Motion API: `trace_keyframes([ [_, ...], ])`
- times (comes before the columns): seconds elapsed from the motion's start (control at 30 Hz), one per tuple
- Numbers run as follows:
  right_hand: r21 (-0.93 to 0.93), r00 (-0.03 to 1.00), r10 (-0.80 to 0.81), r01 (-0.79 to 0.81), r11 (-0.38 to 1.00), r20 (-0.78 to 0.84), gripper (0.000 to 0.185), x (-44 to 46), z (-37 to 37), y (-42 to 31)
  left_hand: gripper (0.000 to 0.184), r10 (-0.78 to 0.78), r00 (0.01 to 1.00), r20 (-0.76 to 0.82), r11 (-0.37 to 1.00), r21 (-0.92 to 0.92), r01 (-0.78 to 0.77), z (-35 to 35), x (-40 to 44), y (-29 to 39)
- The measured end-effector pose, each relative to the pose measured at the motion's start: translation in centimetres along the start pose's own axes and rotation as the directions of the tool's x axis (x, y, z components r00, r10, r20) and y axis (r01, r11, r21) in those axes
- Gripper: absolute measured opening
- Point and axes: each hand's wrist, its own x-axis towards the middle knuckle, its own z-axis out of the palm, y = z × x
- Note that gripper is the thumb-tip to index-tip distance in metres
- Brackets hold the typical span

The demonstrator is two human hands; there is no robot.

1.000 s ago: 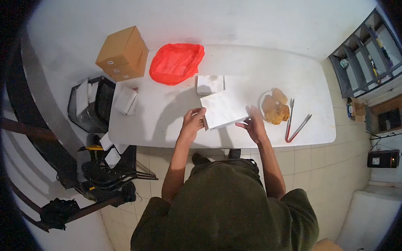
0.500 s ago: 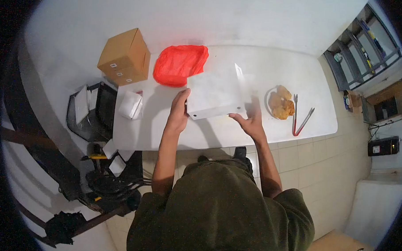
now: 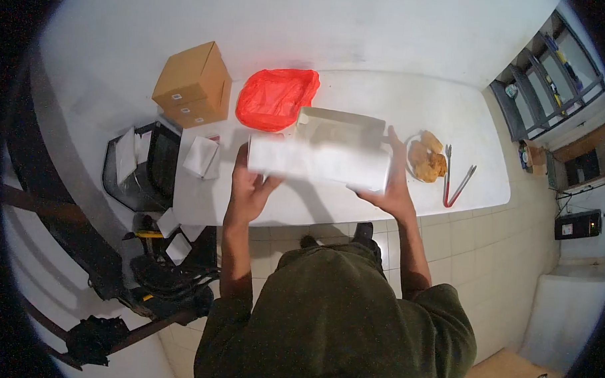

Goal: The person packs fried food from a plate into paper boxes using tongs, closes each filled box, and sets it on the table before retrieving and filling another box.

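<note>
A white cardboard box (image 3: 320,160), blurred by motion, is held up over the white table between my two hands. Its hollow inside shows on the side facing the wall. My left hand (image 3: 249,192) grips the box's left end, thumb beneath the near edge. On the right end, my right hand (image 3: 397,189) has its thumb under the lower corner and its fingers along the side. Just behind the box lies a crumpled red plastic bag (image 3: 272,98). Golden-brown fried food pieces (image 3: 426,157) sit on a plate to the right of my right hand.
Metal tongs with red handles (image 3: 449,194) lie spread beside the plate. Stacked brown cartons (image 3: 194,85) stand at the table's back left, with a white packet (image 3: 200,157) in front. A black bin (image 3: 158,160) stands off the left edge. Shelves (image 3: 533,80) are at far right.
The box has turned from showing its flat white panel to showing its side and hollow inside. My left hand has shifted left and down, my right hand slightly right.
</note>
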Motion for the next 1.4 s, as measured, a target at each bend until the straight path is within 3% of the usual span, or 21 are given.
trace_keyframes([
  [0.03,0.161,0.999,0.046,-0.043,0.986,-0.013,0.128,-0.1,-0.2,0.9,0.058,0.149,0.987,0.057,0.987,0.050,-0.152,0.3,-0.3,0.2],
  [0.07,0.160,0.999,0.041,-0.037,0.986,-0.022,0.128,0.0,-0.8,1.2,0.061,0.291,0.949,0.121,0.949,0.092,-0.302,0.7,-0.5,0.2],
  [0.17,0.155,0.996,0.078,-0.072,0.985,-0.035,0.127,0.3,-2.5,1.7,0.066,0.339,0.910,0.239,0.939,-0.022,-0.344,2.2,-1.9,0.6],
  [0.27,0.265,0.994,0.102,-0.086,0.961,-0.047,0.126,0.7,-3.2,3.2,0.065,0.385,0.897,0.219,0.905,0.101,-0.413,3.8,-2.8,-0.4],
  [0.4,0.345,0.990,0.136,-0.121,0.931,-0.021,0.126,1.2,-4.8,3.7,0.088,0.405,0.906,0.122,0.859,0.288,-0.423,6.0,-3.4,-1.2],
  [0.5,0.337,0.985,0.161,-0.133,0.932,-0.058,0.130,1.8,-6.1,3.9,0.105,0.304,0.944,-0.129,0.949,0.126,-0.289,8.2,-2.9,-3.4],
  [0.57,0.397,0.981,0.148,-0.088,0.914,-0.123,0.132,2.6,-6.4,3.5,0.114,0.173,0.984,-0.035,0.972,0.170,-0.164,9.6,-2.9,-8.5],
  [0.6,0.305,0.977,0.122,-0.064,0.950,-0.176,0.132,3.0,-6.3,3.7,0.118,0.103,0.995,0.009,0.975,0.197,-0.103,11.1,-2.4,-9.1],
  [0.7,0.006,0.939,0.007,-0.005,1.000,-0.344,0.128,4.3,-5.7,4.4,0.125,0.196,0.973,0.124,0.907,0.355,-0.228,16.6,-0.8,-7.8],
  [0.8,-0.214,0.864,-0.046,-0.072,0.974,-0.502,0.125,5.1,-5.2,3.2,0.127,0.187,0.980,-0.064,0.982,-0.017,-0.189,21.2,1.5,-7.5],
  [0.93,-0.203,0.847,-0.089,-0.023,0.979,-0.524,0.125,4.8,-4.8,4.5,0.100,-0.118,0.953,-0.279,0.888,-0.458,-0.024,24.9,5.7,-5.4],
  [0.97,-0.236,0.856,-0.106,-0.019,0.972,-0.505,0.124,4.5,-4.7,4.7,0.074,-0.163,0.955,-0.247,0.868,-0.497,0.020,24.8,6.9,-5.8],
  [1.07,-0.304,0.896,-0.220,0.102,0.947,-0.386,0.121,2.8,-4.7,6.8,0.057,-0.234,0.907,-0.349,0.836,-0.548,0.005,25.2,8.1,-6.5],
  [1.2,-0.253,0.938,-0.245,0.182,0.950,-0.244,0.107,-1.1,-6.6,8.0,0.045,-0.218,0.868,-0.447,0.875,-0.482,-0.028,24.0,8.1,-7.8],
  [1.3,0.001,0.954,-0.183,0.188,0.982,-0.238,0.091,-4.5,-9.3,9.4,0.039,-0.165,0.901,-0.401,0.927,-0.375,0.003,22.2,7.4,-7.8],
  [1.33,0.069,0.957,-0.151,0.173,0.983,-0.248,0.088,-5.4,-10.2,10.1,0.038,-0.156,0.908,-0.390,0.942,-0.336,0.017,21.8,7.1,-7.6],
  [1.4,0.205,0.942,0.092,-0.025,0.978,-0.323,0.079,-5.5,-12.8,8.6,0.039,-0.172,0.900,-0.400,0.956,-0.288,0.055,21.3,6.2,-7.3],
])
